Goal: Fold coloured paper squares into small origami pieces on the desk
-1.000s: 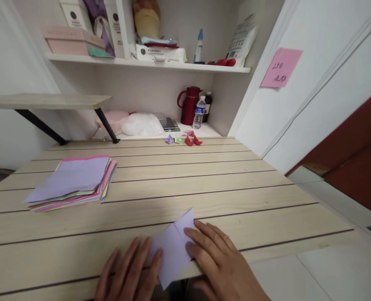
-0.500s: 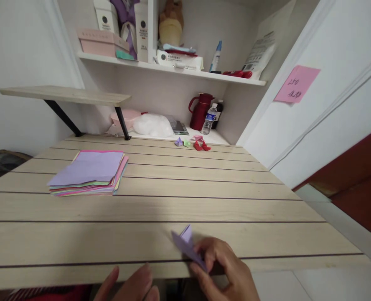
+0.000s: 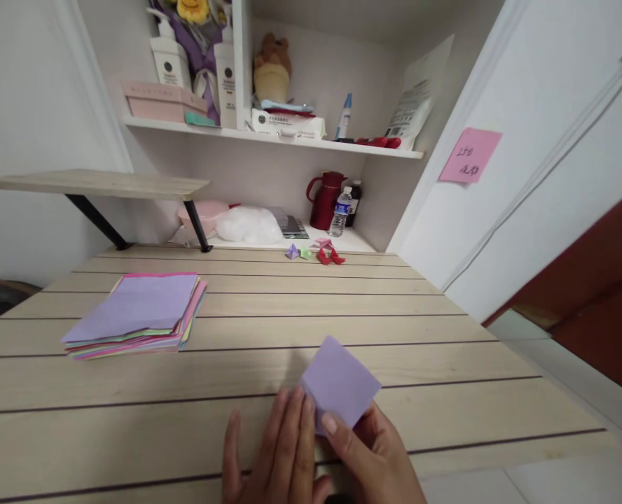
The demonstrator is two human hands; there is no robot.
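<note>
At the table's (image 3: 447, 364) near edge, a purple paper (image 3: 342, 378) is pinched by the right hand (image 3: 379, 455), thumb on top, most of the sheet beyond the grip. The paper's lower left edge is met by the left hand (image 3: 282, 448), fingers extended. Farther left, a paper stack (image 3: 137, 304) is set; behind, folded shapes (image 3: 324, 257), then a red jug (image 3: 328, 201). Pink note (image 3: 470, 155) stuck to white wall (image 3: 500, 84), right.

This looks like a room in a home. A white shelf unit (image 3: 242, 66) holds a plush toy (image 3: 272, 73), pump bottles (image 3: 170, 61) and a pink box (image 3: 156, 103); below, a red jug (image 3: 325, 201) stands beside a water bottle (image 3: 340, 213), behind a slatted wooden table (image 3: 258, 304).
</note>
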